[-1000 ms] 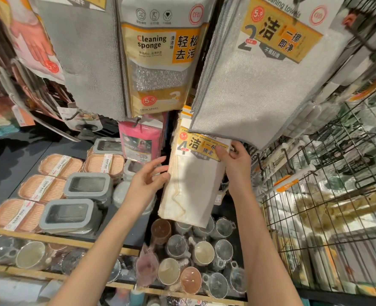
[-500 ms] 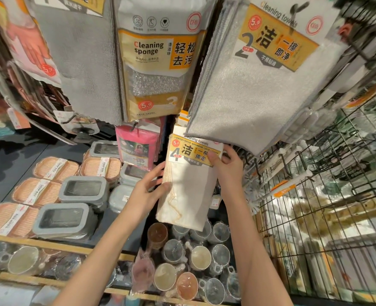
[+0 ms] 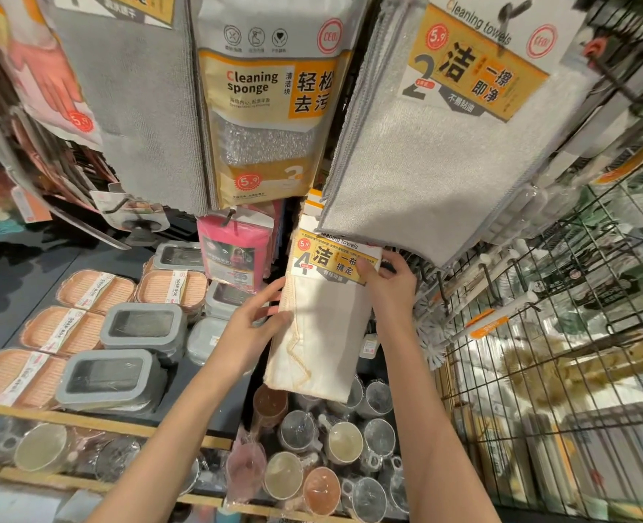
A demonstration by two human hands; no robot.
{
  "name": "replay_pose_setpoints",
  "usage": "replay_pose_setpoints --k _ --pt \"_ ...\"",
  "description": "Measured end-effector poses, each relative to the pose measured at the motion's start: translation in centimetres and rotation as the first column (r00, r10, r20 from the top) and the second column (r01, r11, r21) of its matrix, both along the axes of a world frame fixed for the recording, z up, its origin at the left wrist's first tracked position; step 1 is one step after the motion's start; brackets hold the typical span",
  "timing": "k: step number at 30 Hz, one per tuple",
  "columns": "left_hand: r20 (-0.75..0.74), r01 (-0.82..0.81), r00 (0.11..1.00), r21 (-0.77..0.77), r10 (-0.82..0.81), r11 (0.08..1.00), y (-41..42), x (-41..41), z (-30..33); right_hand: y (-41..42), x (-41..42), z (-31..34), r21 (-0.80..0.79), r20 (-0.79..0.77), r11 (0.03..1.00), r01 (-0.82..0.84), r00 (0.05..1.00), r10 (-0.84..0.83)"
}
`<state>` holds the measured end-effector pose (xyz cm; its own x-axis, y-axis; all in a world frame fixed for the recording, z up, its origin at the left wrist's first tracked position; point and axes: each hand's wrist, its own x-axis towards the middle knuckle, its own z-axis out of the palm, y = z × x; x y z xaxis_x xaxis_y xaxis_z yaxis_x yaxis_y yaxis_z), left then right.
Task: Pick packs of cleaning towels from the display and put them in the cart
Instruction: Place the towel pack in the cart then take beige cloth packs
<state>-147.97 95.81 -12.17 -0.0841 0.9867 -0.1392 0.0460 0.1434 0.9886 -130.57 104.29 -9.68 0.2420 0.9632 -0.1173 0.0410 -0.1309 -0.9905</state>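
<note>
A cream pack of cleaning towels [image 3: 322, 334] with a yellow "4" label hangs low on the display, its top tucked under a larger grey pack of cleaning towels [image 3: 425, 164]. My right hand [image 3: 390, 285] pinches the cream pack at its label, thumb on the front. My left hand [image 3: 252, 318] holds the pack's left edge, fingers behind it and thumb in front. No cart shows as such; a black wire grid [image 3: 539, 352] fills the right side.
A cleaning sponge pack [image 3: 267, 118] and a grey cloth [image 3: 135, 118] hang above. A pink pack [image 3: 235, 251] hangs beside the cream one. Soap boxes [image 3: 97, 292] and grey containers [image 3: 142, 326] lie on the shelf at left. Wrapped mugs [image 3: 342, 443] stand below.
Both hands have kept their hold on the cream pack, which has swung slightly left. My left hand closed more around its edge.
</note>
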Motion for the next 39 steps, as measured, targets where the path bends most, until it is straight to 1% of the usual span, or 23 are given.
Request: replay_pose_setpoints --k 2,6,8,10,14,17,21,28,33,36,39 --pt "0.011 0.024 1.0 -0.009 -0.024 1.0 0.4 0.1 -0.2 0.3 -0.2 -0.4 0.005 0.033 0.999 0.047 0.998 -0.047" --pt "-0.003 0.065 0.998 -0.024 -0.065 0.998 1.3 0.5 -0.7 0.3 -0.9 -0.7 0.08 0.171 0.986 0.149 0.972 -0.161" --pt "0.005 0.07 0.998 -0.031 -0.069 0.997 1.7 0.7 -0.7 -0.1 -1.4 -0.7 0.11 0.181 0.974 0.198 0.96 -0.215" --pt "0.005 0.061 0.998 -0.043 -0.061 0.997 2.0 0.9 -0.7 -0.5 -1.9 -1.0 0.115 0.157 0.965 0.237 0.955 -0.253" --pt "-0.032 0.04 0.999 -0.068 -0.042 0.997 2.6 0.5 -0.5 -1.0 -2.9 -1.8 0.122 0.099 0.969 0.213 0.969 -0.226" --pt "-0.022 0.064 0.998 -0.085 -0.067 0.994 3.1 0.2 0.0 -0.2 -2.7 -1.8 0.117 0.101 0.97 0.211 0.97 -0.223" --pt "-0.052 0.083 0.995 -0.052 -0.085 0.995 3.4 0.4 0.7 1.0 -2.3 -1.7 0.113 0.127 0.969 0.22 0.964 -0.233" --pt "-0.033 0.076 0.996 -0.032 -0.077 0.997 3.5 0.4 0.8 2.4 -2.4 -1.7 0.074 0.075 0.957 0.282 0.955 -0.287" --pt "-0.046 0.067 0.997 -0.028 -0.068 0.997 3.2 -0.2 0.5 3.1 -3.0 -1.1 0.07 0.122 0.95 0.304 0.943 -0.31" --pt "-0.052 0.068 0.996 -0.01 -0.068 0.998 2.7 -0.3 0.6 2.8 -2.7 -1.4 0.057 0.174 0.962 0.266 0.946 -0.272" --pt "-0.046 0.066 0.997 -0.014 -0.067 0.998 2.2 -0.4 0.9 2.2 -2.0 -1.5 0.03 0.224 0.98 0.194 0.955 -0.196"
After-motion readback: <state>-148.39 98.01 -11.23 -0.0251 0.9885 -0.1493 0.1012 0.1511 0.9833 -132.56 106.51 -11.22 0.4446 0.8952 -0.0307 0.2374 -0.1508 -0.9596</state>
